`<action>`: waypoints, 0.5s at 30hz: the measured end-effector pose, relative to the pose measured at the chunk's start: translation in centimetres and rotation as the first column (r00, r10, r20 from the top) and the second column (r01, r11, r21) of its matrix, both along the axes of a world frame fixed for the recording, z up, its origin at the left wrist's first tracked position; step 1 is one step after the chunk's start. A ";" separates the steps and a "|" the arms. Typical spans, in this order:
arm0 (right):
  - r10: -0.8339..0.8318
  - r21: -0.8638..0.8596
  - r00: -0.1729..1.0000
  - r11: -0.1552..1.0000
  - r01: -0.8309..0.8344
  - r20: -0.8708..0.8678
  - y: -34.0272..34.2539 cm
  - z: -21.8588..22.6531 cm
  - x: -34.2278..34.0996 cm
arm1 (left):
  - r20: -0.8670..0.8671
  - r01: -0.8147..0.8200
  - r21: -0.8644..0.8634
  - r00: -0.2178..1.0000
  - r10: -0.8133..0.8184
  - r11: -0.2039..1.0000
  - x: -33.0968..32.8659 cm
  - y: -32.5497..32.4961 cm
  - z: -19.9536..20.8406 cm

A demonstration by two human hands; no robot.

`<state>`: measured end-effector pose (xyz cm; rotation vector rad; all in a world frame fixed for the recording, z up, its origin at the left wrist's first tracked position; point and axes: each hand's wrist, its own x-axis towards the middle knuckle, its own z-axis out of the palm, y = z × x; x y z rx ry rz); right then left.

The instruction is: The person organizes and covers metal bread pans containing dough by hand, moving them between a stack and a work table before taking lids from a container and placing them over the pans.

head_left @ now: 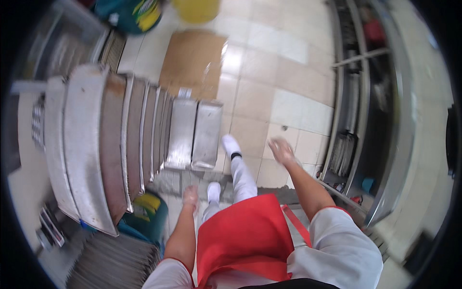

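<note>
My left hand [191, 196], in a thin clear glove, hangs low beside my thigh and holds nothing that I can see; its fingers look loosely extended. Nearest to it is a tall stack of metal pans [85, 144], apart from the hand. Held out over the tiled floor is my right hand [281, 150], also gloved, empty and slightly blurred, with its fingers apart. Two long metal pans [208, 135] lie side by side at the right of the stack. A red apron [245, 236] covers my front.
Steel shelving [353, 111] with trays runs along the right. A flat cardboard sheet [190, 62] lies on the floor ahead, near a yellow container [197, 9] and a teal bin [127, 14]. Another teal bin [151, 216] and stacked thin trays [113, 260] stand at the lower left.
</note>
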<state>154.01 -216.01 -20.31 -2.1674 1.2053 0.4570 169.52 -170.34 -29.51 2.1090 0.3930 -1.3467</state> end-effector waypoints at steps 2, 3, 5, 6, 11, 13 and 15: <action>-0.204 0.020 0.968 0.978 0.209 -0.144 2.7 6.5 -11.1 | 0.134 0.300 -0.114 0.949 -0.285 0.947 -0.7 -1.0 0.0; -0.355 -0.033 0.916 0.934 0.356 -0.185 5.2 9.7 -16.8 | 0.229 0.520 -0.148 0.845 -0.483 0.841 -0.8 -3.5 2.2; -0.503 -0.103 0.846 0.864 0.492 -0.178 11.6 15.3 -29.7 | 0.145 0.464 -0.296 0.886 -0.441 0.835 -1.6 -7.6 9.7; -0.567 -0.131 0.810 0.824 0.551 -0.154 15.8 18.2 -34.8 | 0.089 0.433 -0.354 0.898 -0.431 0.829 -2.3 -8.9 13.3; -0.838 -0.231 0.523 0.546 0.806 -0.157 43.1 23.8 -52.6 | 0.084 0.420 -0.616 0.876 -0.475 0.666 -5.7 -10.5 18.1; -0.815 -0.164 0.499 0.558 0.814 -0.295 56.0 22.9 -55.9 | 0.008 0.432 -0.647 0.828 -0.561 0.628 -6.8 -9.4 22.5; -0.889 -0.096 0.347 0.390 0.916 -0.299 61.9 24.6 -55.8 | -0.053 0.419 -0.637 0.814 -0.579 0.647 -7.6 -8.4 24.4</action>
